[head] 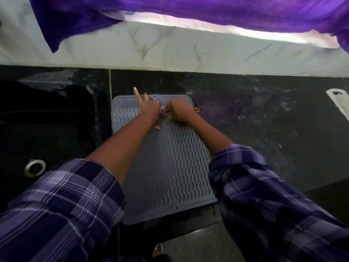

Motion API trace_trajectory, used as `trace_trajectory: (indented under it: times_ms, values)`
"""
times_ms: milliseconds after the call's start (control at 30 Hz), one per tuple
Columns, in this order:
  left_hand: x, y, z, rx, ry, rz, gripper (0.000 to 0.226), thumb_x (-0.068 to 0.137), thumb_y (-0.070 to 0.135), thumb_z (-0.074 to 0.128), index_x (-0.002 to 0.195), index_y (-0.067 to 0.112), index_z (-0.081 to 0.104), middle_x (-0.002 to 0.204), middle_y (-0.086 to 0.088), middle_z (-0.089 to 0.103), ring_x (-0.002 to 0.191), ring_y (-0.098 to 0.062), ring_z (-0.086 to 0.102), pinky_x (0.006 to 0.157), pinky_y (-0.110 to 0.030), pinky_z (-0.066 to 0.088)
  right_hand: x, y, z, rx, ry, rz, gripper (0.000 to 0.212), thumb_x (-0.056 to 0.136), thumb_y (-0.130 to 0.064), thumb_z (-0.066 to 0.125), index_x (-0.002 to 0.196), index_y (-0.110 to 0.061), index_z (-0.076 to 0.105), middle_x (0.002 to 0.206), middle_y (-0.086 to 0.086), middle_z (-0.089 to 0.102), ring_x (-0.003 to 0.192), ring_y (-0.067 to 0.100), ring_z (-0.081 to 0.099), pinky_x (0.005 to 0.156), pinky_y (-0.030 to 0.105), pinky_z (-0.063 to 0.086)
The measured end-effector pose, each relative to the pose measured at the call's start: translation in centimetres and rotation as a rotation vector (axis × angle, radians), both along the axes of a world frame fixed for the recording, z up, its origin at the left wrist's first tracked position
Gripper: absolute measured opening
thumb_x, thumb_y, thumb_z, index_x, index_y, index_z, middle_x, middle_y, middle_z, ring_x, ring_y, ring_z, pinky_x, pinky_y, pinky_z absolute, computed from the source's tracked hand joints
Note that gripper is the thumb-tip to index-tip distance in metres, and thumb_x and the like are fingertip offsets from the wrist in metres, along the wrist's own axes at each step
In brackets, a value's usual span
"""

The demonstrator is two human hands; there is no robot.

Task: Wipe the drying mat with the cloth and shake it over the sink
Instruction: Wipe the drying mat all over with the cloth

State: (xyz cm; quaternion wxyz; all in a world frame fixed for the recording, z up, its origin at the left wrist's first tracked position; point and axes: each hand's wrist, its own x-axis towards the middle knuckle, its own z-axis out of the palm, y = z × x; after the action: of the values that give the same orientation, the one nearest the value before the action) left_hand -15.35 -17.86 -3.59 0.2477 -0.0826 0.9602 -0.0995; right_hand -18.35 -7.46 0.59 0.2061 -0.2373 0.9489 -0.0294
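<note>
A grey ribbed drying mat (170, 163) lies flat on the dark counter, just right of the black sink (47, 129). Both my hands rest on its far end. My left hand (149, 107) has its index finger stretched out and its other fingers bent on a small brownish cloth (164, 115). My right hand (179, 109) is curled tight on the same cloth, which is mostly hidden beneath the two hands. Only small scraps of it show between and beside them.
The sink drain (35, 167) sits at the left. A white marble backsplash (188, 52) runs along the back, with a purple curtain (207, 12) hanging above. A white flat tool (338, 101) lies at the far right of the counter (264, 120).
</note>
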Motion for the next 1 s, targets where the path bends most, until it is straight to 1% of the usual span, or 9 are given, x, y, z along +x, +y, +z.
trace_trajectory:
  times_ms: [200,333,400,467,567,667,767,867,1000]
  values:
    - [-0.3,-0.2,-0.1,0.039,0.012,-0.020,0.112,0.064,0.067,0.072,0.153,0.023,0.020,0.161,-0.001,0.018,0.150,-0.032,0.004,0.103,-0.077,-0.007,5.1,4.9,-2.7,0.002,-0.087,0.017,0.022,0.084,-0.014,0.064,0.104,-0.010,0.073,0.109,0.012,0.070,0.104,0.029,0.063,0.093,0.035,0.048]
    - [0.3,0.2,0.3,-0.028,0.057,-0.054,0.110,0.067,0.067,0.070,0.153,0.020,0.022,0.160,-0.004,0.022,0.150,-0.031,0.006,0.105,-0.075,-0.003,11.5,9.5,-2.2,0.145,-0.260,0.135,0.029,0.083,-0.010,0.063,0.111,-0.006,0.069,0.113,0.015,0.068,0.106,0.031,0.062,0.094,0.035,0.048]
    - [1.9,0.9,0.5,-0.040,0.120,-0.083,0.093,0.075,0.059,0.069,0.150,0.019,0.032,0.157,-0.006,0.029,0.150,-0.030,0.011,0.109,-0.073,-0.001,13.0,11.1,-1.3,0.214,-0.381,0.202,0.030,0.082,-0.008,0.063,0.111,-0.003,0.068,0.113,0.016,0.067,0.106,0.030,0.062,0.092,0.036,0.048]
    - [3.5,1.6,0.3,0.007,0.189,-0.125,0.061,0.084,0.046,0.065,0.138,0.021,0.049,0.152,-0.005,0.038,0.149,-0.030,0.013,0.110,-0.070,-0.003,12.6,11.7,0.0,0.214,-0.485,0.222,0.029,0.081,-0.008,0.066,0.110,-0.007,0.071,0.108,0.009,0.070,0.101,0.027,0.064,0.090,0.035,0.052]
    - [6.0,2.3,0.0,0.102,0.223,-0.119,0.037,0.091,0.031,0.059,0.127,0.023,0.059,0.144,-0.001,0.048,0.147,-0.029,0.019,0.109,-0.070,-0.007,9.3,10.3,1.7,0.014,-0.343,0.145,0.020,0.082,-0.011,0.069,0.100,-0.008,0.075,0.099,0.007,0.074,0.090,0.023,0.067,0.085,0.036,0.056]
    - [7.7,3.5,0.1,0.176,0.196,-0.086,0.048,0.090,0.039,0.058,0.137,0.029,0.050,0.149,-0.004,0.040,0.147,-0.028,0.018,0.111,-0.070,-0.006,6.6,8.6,1.1,-0.170,-0.065,-0.013,0.010,0.086,-0.021,0.067,0.086,-0.013,0.073,0.094,0.009,0.069,0.089,0.022,0.062,0.084,0.034,0.051]
    - [9.6,5.4,-0.6,0.275,0.154,-0.083,0.067,0.086,0.052,0.058,0.146,0.030,0.037,0.155,-0.007,0.031,0.148,-0.029,0.013,0.110,-0.069,-0.008,7.0,8.0,-1.4,-0.049,0.002,-0.039,0.025,0.091,-0.015,0.057,0.110,-0.002,0.067,0.117,0.016,0.066,0.109,0.029,0.062,0.095,0.035,0.049]
    - [10.8,6.5,-1.5,0.286,0.115,-0.034,0.074,0.085,0.054,0.058,0.149,0.029,0.031,0.159,-0.003,0.024,0.149,-0.029,0.009,0.105,-0.073,-0.013,9.7,9.7,-2.3,0.003,-0.026,0.007,0.026,0.090,-0.015,0.057,0.110,0.000,0.064,0.117,0.018,0.065,0.110,0.033,0.061,0.092,0.036,0.048]
    - [10.5,6.9,-0.8,0.136,0.050,-0.093,0.083,0.082,0.065,0.053,0.151,0.028,0.026,0.159,-0.001,0.021,0.149,-0.029,0.007,0.102,-0.076,-0.009,15.7,13.6,-2.7,0.099,-0.178,0.153,0.028,0.093,-0.015,0.055,0.113,0.002,0.064,0.119,0.020,0.064,0.109,0.034,0.060,0.092,0.038,0.047]
